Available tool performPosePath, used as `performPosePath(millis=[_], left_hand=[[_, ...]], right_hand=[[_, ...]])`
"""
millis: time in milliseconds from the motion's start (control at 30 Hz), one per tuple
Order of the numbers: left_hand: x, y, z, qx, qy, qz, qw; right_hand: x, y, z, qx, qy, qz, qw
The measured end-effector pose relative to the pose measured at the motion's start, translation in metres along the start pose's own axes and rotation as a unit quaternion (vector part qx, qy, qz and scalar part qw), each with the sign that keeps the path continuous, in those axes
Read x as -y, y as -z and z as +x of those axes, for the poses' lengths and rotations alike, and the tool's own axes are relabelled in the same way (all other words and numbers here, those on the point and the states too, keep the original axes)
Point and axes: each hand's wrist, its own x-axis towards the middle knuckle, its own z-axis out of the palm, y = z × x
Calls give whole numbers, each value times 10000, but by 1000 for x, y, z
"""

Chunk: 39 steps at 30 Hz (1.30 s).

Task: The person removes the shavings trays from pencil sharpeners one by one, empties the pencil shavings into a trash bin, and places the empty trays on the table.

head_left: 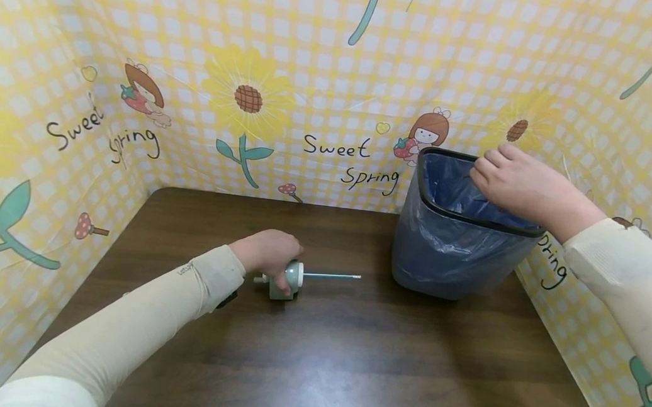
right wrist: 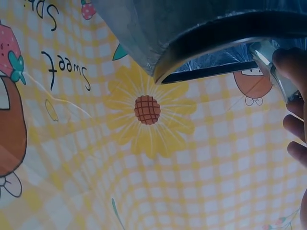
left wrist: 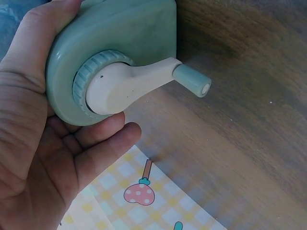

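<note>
My left hand (head_left: pixel 268 252) grips a green crank pencil sharpener (head_left: pixel 296 277) on the table, thumb on one side and fingers on the other. A light-blue pencil (head_left: pixel 333 275) sticks out of the sharpener's front, pointing right. The left wrist view shows the sharpener's white crank arm (left wrist: pixel 139 84) with its green knob (left wrist: pixel 192 80). Over the mouth of a lined trash bin (head_left: pixel 442 249), my right hand (head_left: pixel 517 182) pinches a small, clear, greenish container (right wrist: pixel 266 55), like a sharpener's shavings drawer. The hand itself hides it in the head view, and its contents cannot be made out.
The bin has a black rim (head_left: pixel 472 220) and a bluish plastic bag, and stands at the table's back right. Yellow checked cloth (head_left: pixel 322 102) walls the back and both sides. The dark wooden table (head_left: pixel 320 361) extends in front of the sharpener.
</note>
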Motion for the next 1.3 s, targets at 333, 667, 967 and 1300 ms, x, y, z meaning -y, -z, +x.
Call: performPosePath(millis=[333, 667, 967, 1300], left_hand=[[0, 0, -1, -77, -95, 58, 9999], [0, 0, -1, -45, -42, -19, 10000], [-1, 0, 0, -101, -89, 42, 9999], [0, -1, 1, -58, -69, -15, 10000]], right_hand=[[0, -5, -4, -64, -344, 439, 9984], [-2, -1, -5, 260, -495, 476, 9973], [1, -1, -4, 541, -797, 791, 9922], [1, -8, -9, 482, -1243, 1224, 9835]])
